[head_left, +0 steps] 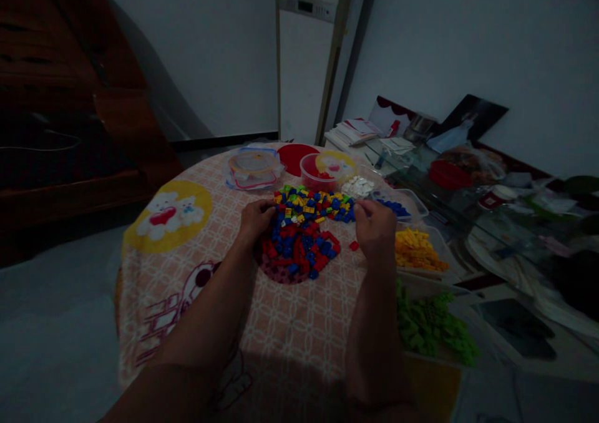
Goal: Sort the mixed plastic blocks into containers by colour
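A mixed heap of small toy building bricks [304,242], red, blue, yellow and green, lies on the patterned tablecloth [299,323] between my hands. My left hand [256,218] is at the heap's left edge, its fingers curled in against the bricks; what they hold, if anything, is hidden. At the right edge, my right hand [377,224] is closed in a pinch beside some blue bricks, and I cannot make out what is between the fingertips. A single red brick [354,246] lies apart, just left of my right wrist.
Sorted bricks fill clear containers along the right: green bricks [433,323], yellow bricks [416,251], blue bricks [394,208] and white bricks [358,187]. A round tub [309,176] holds red bricks. Stacked lids [253,168] sit at back left. A cluttered glass-topped table [421,189] adjoins the right side.
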### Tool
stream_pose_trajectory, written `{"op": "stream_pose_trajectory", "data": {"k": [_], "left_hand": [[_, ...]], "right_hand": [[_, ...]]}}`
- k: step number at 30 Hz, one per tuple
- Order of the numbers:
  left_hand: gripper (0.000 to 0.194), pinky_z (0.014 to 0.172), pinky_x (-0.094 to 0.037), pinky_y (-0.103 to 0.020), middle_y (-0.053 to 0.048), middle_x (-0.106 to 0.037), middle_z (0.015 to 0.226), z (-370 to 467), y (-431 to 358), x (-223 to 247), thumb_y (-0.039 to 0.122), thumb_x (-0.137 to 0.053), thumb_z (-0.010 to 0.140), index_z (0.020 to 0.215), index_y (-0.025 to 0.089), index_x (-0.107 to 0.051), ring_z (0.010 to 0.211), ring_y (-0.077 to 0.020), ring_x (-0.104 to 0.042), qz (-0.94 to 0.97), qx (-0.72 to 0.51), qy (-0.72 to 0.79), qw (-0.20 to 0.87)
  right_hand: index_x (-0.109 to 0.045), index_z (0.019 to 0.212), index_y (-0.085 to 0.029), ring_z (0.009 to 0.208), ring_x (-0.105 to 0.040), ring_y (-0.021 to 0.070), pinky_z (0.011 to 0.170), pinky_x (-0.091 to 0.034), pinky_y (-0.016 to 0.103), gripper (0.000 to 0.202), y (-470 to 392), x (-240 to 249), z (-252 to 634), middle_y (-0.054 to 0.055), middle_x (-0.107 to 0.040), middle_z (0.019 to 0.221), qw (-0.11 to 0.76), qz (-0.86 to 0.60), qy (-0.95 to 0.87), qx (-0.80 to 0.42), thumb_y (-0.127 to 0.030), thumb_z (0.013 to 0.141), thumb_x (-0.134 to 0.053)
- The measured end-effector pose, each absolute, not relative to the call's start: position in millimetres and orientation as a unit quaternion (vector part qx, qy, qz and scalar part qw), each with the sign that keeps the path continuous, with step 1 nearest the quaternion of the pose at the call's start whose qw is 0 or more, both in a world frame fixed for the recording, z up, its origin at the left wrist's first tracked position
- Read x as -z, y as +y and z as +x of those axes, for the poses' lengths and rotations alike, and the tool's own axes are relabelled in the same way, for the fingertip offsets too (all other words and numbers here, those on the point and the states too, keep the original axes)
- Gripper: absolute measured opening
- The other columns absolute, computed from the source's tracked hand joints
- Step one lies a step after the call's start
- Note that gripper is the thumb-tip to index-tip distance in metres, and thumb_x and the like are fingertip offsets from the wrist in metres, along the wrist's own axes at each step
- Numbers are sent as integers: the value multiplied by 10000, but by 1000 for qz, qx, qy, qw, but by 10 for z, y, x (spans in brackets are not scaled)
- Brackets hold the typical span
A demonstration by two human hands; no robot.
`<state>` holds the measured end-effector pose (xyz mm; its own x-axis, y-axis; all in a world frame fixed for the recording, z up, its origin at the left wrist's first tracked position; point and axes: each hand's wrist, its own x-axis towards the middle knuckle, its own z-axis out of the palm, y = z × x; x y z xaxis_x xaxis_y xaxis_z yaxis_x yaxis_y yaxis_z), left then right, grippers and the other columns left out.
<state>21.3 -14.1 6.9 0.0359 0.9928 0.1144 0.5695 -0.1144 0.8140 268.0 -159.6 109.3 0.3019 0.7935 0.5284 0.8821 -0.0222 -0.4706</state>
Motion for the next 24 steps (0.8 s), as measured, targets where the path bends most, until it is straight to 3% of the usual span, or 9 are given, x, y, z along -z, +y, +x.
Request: {"op": "stream_pose_trajectory", "data": {"k": [5, 10, 18, 24], "left_hand": [[351, 915, -541, -314, -52, -797, 1065, 209, -138, -68, 257, -600, 800, 1094, 204, -784, 988, -231, -725, 662, -350, 594, 293], [366, 913, -542, -324, -66, -791, 1093, 205, -132, -56, 267, -598, 802, 1110, 193, -780, 969, -233, -725, 659, -348, 598, 295], [343, 901, -535, -300, -46, -796, 1067, 214, -136, -80, 264, -605, 802, 1086, 201, -785, 992, -229, -721, 657, -342, 609, 284], [347, 894, -536, -292, -59, -796, 1061, 224, -161, -113, 263, -602, 809, 1092, 178, -784, 984, -227, -723, 655, -342, 607, 293]], "right_hand": [[-776, 1047, -178, 1036, -694, 220, 955, -484, 303, 340, -1347, -837, 2410, 103, -769, 1080, 293, -721, -627, -33, -131, 919, -465], [-748, 1155, -131, 1090, -677, 216, 980, -457, 281, 409, -1199, -533, 2309, 137, -752, 1149, 230, -725, -645, -69, -63, 922, -419], [-737, 1098, -221, 1155, -599, 214, 995, -434, 303, 327, -1137, -322, 2280, 93, -656, 1289, 181, -704, -684, -63, -263, 1023, -421], [-733, 1145, -237, 1120, -593, 224, 954, -455, 316, 305, -1175, -376, 2229, 118, -613, 1226, 142, -726, -669, -68, -327, 1013, -474]]}}
